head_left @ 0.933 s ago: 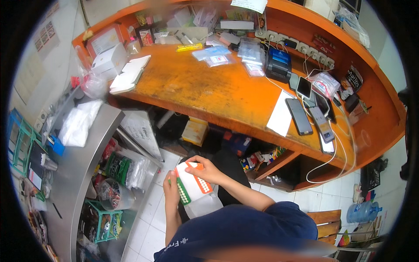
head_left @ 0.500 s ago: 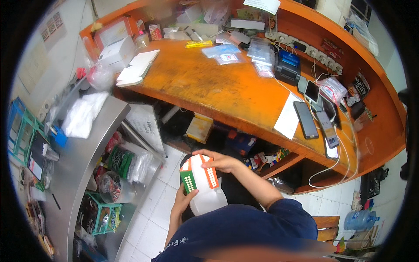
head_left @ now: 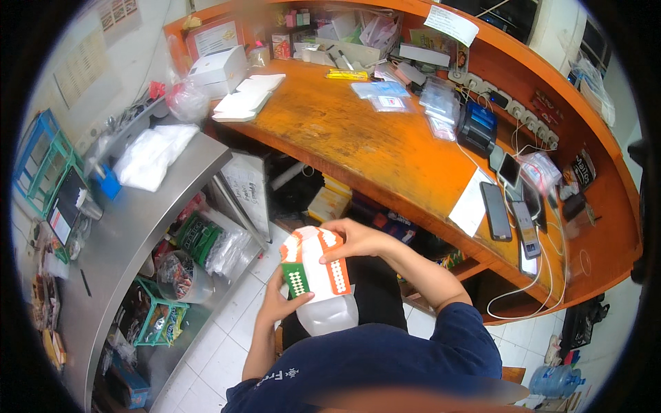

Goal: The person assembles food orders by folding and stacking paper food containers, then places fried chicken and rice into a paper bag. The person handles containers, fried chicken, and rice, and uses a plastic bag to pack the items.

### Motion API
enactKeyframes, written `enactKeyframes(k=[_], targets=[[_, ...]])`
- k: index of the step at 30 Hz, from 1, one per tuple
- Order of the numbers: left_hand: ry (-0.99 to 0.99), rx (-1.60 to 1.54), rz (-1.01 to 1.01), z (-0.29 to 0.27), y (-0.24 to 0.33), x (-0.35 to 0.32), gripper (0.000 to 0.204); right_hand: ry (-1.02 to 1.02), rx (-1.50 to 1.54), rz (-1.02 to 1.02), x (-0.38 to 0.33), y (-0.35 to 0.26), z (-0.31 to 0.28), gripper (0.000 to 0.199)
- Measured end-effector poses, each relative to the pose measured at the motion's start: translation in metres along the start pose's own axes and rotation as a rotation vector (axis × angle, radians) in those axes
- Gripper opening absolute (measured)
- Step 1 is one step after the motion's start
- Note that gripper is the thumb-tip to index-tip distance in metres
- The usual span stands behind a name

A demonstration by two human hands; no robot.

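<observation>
A patterned carton [head_left: 319,267] in white, orange and green is held in front of my body, over my lap. My left hand [head_left: 281,301] grips its green side low down, with the thumb on the front. Around the upper right corner curls my right hand [head_left: 354,242], its thumb pressed on the orange and white face. Below the carton's lower edge a whitish, translucent piece [head_left: 328,316] rests against my lap; whether it is joined to the carton I cannot tell.
Ahead curves an orange wooden counter [head_left: 323,131] with phones [head_left: 496,210], white paper stacks [head_left: 249,98] and a black and blue device [head_left: 477,127]. A steel table [head_left: 186,179] with a white plastic bundle [head_left: 153,155] stands left. Under it are a clear tub [head_left: 184,277] and a green basket [head_left: 155,318].
The view has shifted, so the counter and table sit further right. Both hands keep their grip on the carton, which now stands a little straighter.
</observation>
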State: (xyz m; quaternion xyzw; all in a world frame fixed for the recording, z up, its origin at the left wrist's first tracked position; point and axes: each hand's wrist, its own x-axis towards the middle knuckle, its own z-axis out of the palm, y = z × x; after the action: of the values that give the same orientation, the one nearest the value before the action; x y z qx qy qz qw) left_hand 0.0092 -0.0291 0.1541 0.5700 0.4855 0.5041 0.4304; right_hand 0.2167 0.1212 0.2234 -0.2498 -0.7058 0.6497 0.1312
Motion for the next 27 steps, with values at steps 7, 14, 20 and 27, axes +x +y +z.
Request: enactKeyframes(k=[7, 14, 20, 27], targets=[[0.585, 0.303, 0.603, -0.003, 0.050, 0.049, 0.094, 0.615, -0.828, -0.763, -0.066, -0.127, 0.025, 0.048], [0.577, 0.310, 0.086, 0.041, -0.079, 0.054, 0.068, 1.069, -1.393, -0.926, -0.002, -0.130, -0.102, 0.056], [0.125, 0.953, -0.169, 0.092, -0.166, -0.002, 0.086, 1.183, -1.697, -0.782, 0.092, -0.074, -0.272, 0.060], [0.206, 0.888, -0.194, 0.090, -0.169, 0.014, 0.058, 1.137, -1.411, -0.299, 0.151, 0.013, -0.339, 0.099]])
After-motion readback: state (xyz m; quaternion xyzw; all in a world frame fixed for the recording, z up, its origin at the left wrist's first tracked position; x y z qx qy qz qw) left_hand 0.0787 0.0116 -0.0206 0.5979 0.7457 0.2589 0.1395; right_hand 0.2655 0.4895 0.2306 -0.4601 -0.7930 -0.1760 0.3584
